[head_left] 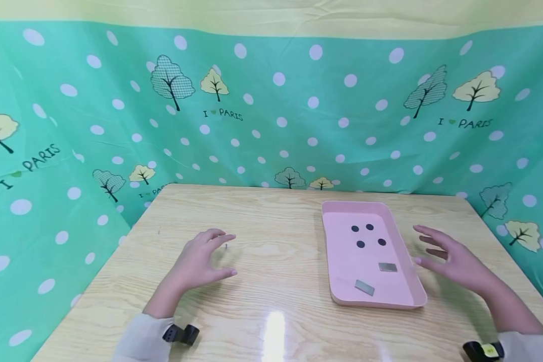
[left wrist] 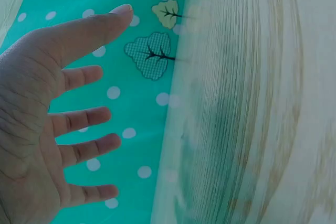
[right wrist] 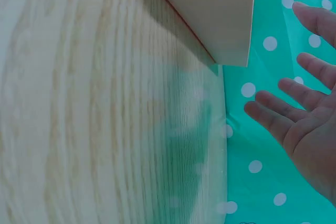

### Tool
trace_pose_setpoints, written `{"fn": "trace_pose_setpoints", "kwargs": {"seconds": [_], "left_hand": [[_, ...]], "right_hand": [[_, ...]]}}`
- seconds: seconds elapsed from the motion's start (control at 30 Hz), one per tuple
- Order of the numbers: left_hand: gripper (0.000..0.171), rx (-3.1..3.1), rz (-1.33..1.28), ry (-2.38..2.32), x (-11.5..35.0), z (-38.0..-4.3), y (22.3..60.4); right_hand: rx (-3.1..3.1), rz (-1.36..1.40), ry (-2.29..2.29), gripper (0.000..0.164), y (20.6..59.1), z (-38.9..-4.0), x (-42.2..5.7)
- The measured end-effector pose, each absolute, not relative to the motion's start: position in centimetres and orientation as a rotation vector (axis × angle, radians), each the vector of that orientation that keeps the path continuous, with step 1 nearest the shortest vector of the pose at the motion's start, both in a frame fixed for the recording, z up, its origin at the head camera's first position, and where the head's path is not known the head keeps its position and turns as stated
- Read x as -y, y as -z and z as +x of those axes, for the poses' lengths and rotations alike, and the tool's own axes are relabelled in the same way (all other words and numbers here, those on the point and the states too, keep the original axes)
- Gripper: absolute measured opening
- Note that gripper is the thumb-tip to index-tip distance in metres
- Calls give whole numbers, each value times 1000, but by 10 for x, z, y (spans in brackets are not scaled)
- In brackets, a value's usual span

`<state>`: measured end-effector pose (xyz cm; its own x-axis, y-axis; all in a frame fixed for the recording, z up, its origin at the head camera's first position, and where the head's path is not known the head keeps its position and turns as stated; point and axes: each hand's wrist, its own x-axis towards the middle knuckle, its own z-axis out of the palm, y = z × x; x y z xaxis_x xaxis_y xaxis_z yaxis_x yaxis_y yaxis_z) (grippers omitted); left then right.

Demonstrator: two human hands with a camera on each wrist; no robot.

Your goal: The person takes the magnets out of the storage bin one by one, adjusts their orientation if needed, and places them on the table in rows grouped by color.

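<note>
A shallow pink tray (head_left: pixel 346 271) lies on the right half of the wooden table. Inside it are several black discs (head_left: pixel 360 244) toward the far end and two grey metal rectangles, one (head_left: pixel 387 267) near the right wall and one (head_left: pixel 364 287) near the front. My right hand (head_left: pixel 452 261) hovers just right of the tray, fingers spread and holding nothing. On the left, my left hand (head_left: pixel 201 261) is held over the table with thumb and fingers apart, also holding nothing. In the left wrist view all its fingers show extended.
The wooden table (head_left: pixel 271 221) has a glossy light patch near its front. Behind it and at both sides hangs a green polka-dot curtain (head_left: pixel 262 100) printed with trees. A small dark mark (head_left: pixel 226 246) shows beside the left hand's fingers.
</note>
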<state>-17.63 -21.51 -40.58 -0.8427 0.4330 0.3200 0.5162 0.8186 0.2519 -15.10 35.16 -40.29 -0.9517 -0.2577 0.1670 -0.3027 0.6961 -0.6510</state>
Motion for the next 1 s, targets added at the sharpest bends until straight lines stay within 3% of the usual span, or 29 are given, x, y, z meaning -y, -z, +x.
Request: {"fn": "trace_pose_setpoints", "kwargs": {"seconds": [1.0], "left_hand": [[75, 2705, -922, 646, 173, -183, 406]], "right_hand": [[2908, 362, -1527, 70, 409, -155, -349]]}}
